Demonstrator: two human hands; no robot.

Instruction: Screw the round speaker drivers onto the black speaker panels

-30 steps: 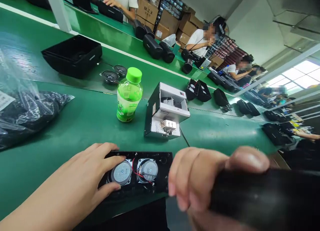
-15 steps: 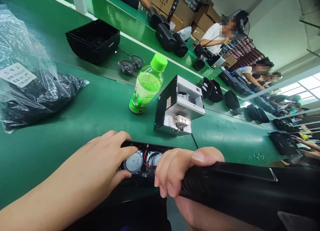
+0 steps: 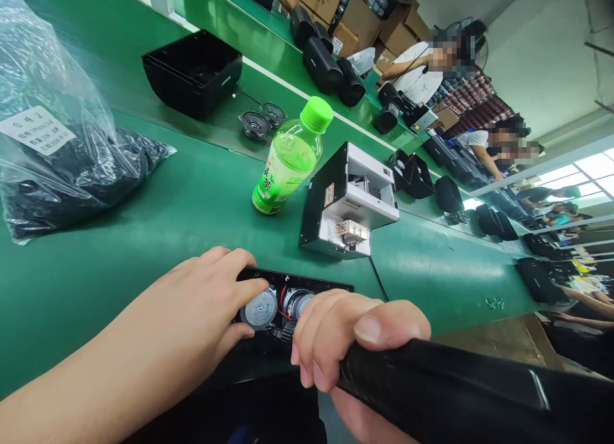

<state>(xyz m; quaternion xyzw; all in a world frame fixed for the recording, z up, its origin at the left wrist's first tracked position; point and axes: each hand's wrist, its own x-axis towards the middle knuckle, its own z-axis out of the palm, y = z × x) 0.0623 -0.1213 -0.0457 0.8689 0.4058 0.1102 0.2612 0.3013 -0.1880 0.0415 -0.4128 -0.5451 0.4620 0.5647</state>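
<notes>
My left hand (image 3: 215, 297) grips the left end of a black speaker panel (image 3: 330, 285), thumb and fingers on its opposite edges. Two round speaker drivers sit in the panel: a grey-backed speaker (image 3: 259, 308) beside my left fingertips and a second speaker (image 3: 298, 301) partly covered by my right hand. Red wires (image 3: 283, 297) run between them. My right hand (image 3: 355, 335) is wrapped round the thick black body of what looks like an electric screwdriver (image 3: 455, 380), held over the panel. Its tip is hidden behind my fingers.
Beyond the panel stand a green drink bottle (image 3: 292, 156) and a black-and-white machine (image 3: 352, 201) with a cord. A plastic bag of black parts (image 3: 86, 175) lies at left. Behind are an open black speaker housing (image 3: 192, 79) and loose speakers (image 3: 256, 125). Co-workers (image 3: 417, 73) sit across the line.
The rear end of the screwdriver has dropped lower in view, and my right hand has turned slightly with it. My left hand keeps its grip on the panel. The view has shifted a little.
</notes>
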